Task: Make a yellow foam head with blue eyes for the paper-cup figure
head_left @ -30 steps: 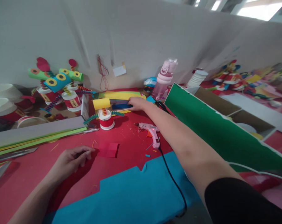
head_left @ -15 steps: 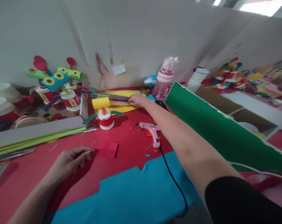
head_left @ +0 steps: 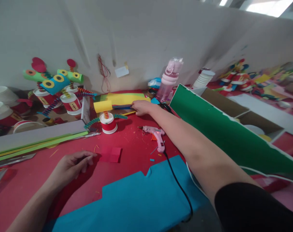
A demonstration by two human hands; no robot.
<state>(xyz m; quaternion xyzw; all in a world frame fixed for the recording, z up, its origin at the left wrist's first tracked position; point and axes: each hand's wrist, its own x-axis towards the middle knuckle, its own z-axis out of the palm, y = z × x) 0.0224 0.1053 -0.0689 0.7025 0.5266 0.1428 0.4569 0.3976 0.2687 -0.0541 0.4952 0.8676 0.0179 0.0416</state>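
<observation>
My left hand (head_left: 75, 166) rests over the red table, its fingers pressed together at the left end of a small folded red paper (head_left: 112, 154). My right hand (head_left: 142, 107) reaches to the back and grips the end of some dark, flat strips or sheets (head_left: 122, 106) beside the yellow paper (head_left: 127, 97). Left of it stands a red-and-white cup figure (head_left: 108, 124) with a yellow tube (head_left: 103, 106) on top and green folded arms. A pink glue gun (head_left: 155, 135) lies below my right forearm.
Finished cup figures (head_left: 71, 102) stand at the back left behind a white box edge (head_left: 40, 133). A pink bottle (head_left: 169, 80) and a green-sided box (head_left: 224, 132) are at the right. Blue sheet (head_left: 136, 199) covers the front; the gun's black cord (head_left: 179, 183) crosses it.
The dark sheets in my right hand have lowered toward the table, and a light brown strip beneath them no longer shows. My left hand stays in nearly the same place.
</observation>
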